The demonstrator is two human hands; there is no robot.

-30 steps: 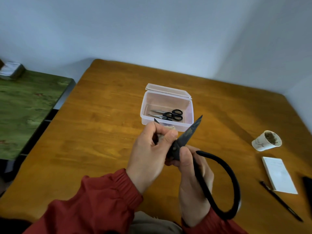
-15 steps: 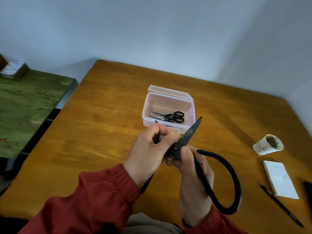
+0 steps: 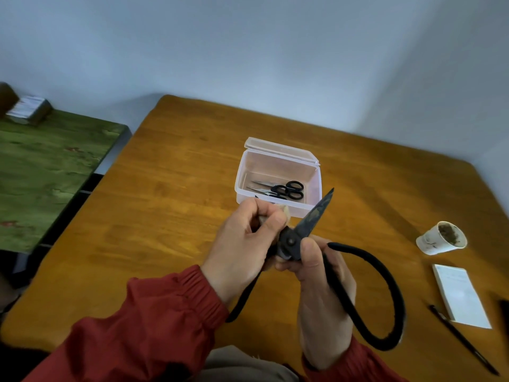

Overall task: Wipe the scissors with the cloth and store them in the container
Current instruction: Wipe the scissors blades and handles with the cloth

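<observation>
**Wiping one blade, scissors held open above the table**

I held the big black scissors (image 3: 316,215) in the air over the table (image 3: 170,216), just in front of the container (image 3: 278,165) and not yet in it. My right hand (image 3: 322,293) was clamped around the shank just below the pivot, with the thumb pressed beside the screw. I judged this grip was there to keep the blades spread and steady, so one edge could be rubbed without the other closing on my fingers. My left hand (image 3: 245,244) was curled tight around the cloth (image 3: 285,216), pinching it onto the hidden blade. Only a pale scrap of fabric showed between my knuckles, and a dark tip peeked out just above them.

The free blade pointed up and away towards the container, dull and mottled, looking stained or rusty rather than bright. The handles were long, thick black loops. One swept out wide to my right and curled back, and the other ran down under my left wrist.

The container sat open, its lid tipped back, with a smaller pair (image 3: 286,190) of black-handled scissors already lying inside. By my reckoning the wiping was under way and the storing was yet to come. The big loops looked like a tight fit for that box.
</observation>
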